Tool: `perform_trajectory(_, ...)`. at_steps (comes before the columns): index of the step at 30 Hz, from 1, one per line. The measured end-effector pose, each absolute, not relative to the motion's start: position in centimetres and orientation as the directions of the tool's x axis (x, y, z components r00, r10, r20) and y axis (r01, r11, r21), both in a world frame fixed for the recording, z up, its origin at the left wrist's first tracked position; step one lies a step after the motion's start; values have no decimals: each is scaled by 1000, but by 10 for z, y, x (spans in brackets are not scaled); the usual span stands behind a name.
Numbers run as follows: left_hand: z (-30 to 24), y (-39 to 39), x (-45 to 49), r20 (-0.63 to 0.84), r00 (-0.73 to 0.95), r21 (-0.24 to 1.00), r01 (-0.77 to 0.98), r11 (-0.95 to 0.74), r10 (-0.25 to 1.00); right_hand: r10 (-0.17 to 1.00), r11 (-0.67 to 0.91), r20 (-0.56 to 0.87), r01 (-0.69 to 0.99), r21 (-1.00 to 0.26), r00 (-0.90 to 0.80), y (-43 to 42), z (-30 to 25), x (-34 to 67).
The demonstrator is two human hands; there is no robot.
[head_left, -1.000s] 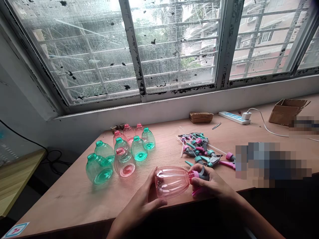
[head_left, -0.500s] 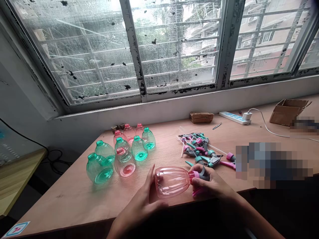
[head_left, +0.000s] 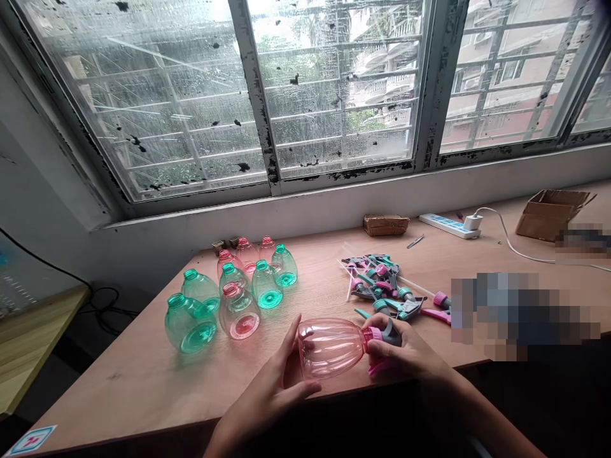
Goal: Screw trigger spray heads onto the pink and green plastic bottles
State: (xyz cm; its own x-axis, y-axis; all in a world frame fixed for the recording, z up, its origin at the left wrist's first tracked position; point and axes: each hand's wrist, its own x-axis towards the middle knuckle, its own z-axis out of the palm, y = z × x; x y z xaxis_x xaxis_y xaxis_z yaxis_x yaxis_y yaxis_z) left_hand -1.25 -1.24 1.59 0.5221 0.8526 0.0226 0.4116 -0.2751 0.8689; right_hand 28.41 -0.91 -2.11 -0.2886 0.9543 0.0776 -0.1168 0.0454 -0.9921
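Observation:
A clear pink spray bottle (head_left: 331,350) lies on its side just above the table's front edge, its base toward the left. My right hand (head_left: 403,346) is closed round the pink and grey spray head (head_left: 382,335) at the bottle's neck; a pink trigger (head_left: 379,366) shows under the fingers. At the other end, my left hand (head_left: 279,369) cups the base, index finger along the far side and thumb along the near lower edge. Behind my right hand lies a heap of loose spray heads (head_left: 382,280) with pink, green and grey parts and thin tubes.
Several green bottles (head_left: 270,286) and pink bottles (head_left: 241,315) stand open-necked on the left. Toward the window are a brown packet (head_left: 386,225), a power strip (head_left: 449,226) with a white cable, and a cardboard box (head_left: 548,216). A blurred patch covers the right side.
My left hand has shifted slightly right and up, its thumb and fingers now closer round the bottle's base. The bottle has turned slightly. My right hand keeps its hold on the spray head.

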Motion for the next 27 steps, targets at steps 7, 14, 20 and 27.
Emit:
perform_trajectory(7, 14, -11, -15, 20, 540, 876, 396, -275, 841, 949, 40, 76, -123, -992, -306, -8, -22, 285)
perform_trajectory(14, 18, -11, -15, -3, 521, 859, 438, -264, 854, 954, 34, 66, -111, -993, -292, -10, -20, 284)
perform_trajectory(20, 15, -8, -15, 1, 529, 866, 424, -266, 848, 958, 70, 92, -88, -994, -272, -9, -19, 283)
perform_trajectory(27, 13, -10, -14, 5, 527, 857, 435, -275, 850, 958, 87, 107, -87, -992, -266, -11, -17, 283)
